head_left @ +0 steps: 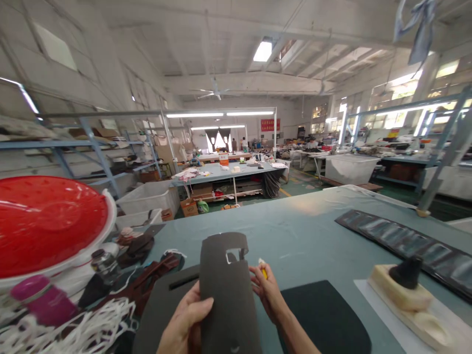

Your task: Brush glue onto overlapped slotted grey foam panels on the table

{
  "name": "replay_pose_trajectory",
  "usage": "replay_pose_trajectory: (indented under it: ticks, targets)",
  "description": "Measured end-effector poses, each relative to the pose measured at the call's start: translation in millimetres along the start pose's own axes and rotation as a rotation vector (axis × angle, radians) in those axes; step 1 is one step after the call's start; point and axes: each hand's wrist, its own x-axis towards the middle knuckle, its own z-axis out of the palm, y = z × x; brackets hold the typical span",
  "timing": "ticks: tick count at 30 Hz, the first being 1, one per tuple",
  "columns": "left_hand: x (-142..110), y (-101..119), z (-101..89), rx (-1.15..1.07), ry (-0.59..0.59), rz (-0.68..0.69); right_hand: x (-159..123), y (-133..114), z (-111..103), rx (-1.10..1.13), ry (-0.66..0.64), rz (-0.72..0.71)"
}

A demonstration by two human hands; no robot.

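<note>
My left hand [190, 312] grips a dark grey flat panel [226, 290] by its left edge, thumb on the front. Near the top of the panel is a squarish cut-out that breaks through toward the right edge. Just right of the panel, my right hand [271, 295] is closed around a small yellow tool with a white tip [264, 271], its kind unclear. Beneath my hands, another dark panel with a slot [162, 305] lies at left and a black rounded panel [328, 314] at right, both on the blue-green table [295, 231].
Left on the table are white straps [88, 324], a magenta container [44, 300], a clear jar [105, 263] and a big red lid [51, 221]. To the right sit a pale block [400, 287] with a black cone and a long dark strip [405, 241]. Farther off stand other worktables.
</note>
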Motion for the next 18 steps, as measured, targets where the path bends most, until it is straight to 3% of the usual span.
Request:
replay_pose_trajectory:
  ticks: [3,7,13,14,18]
  targets:
    - [-6,-33,27.4,-0.039,0.041,-0.048,-20,-28,-54,0.041,-0.008,0.022]
    - [8,-90,53.0,-0.105,0.133,-0.134,-43,-47,-148,-0.088,0.101,0.002]
    - [48,-211,54.5,0.084,0.127,-0.370,-62,-55,-297,-0.951,0.427,-0.068]
    - [54,-234,52.9,0.141,0.171,-0.401,-60,-54,-317,-1.063,0.435,-0.096]
    - [75,-310,48.4,0.339,0.119,-0.397,-45,-42,-367,-1.361,0.349,-0.170]
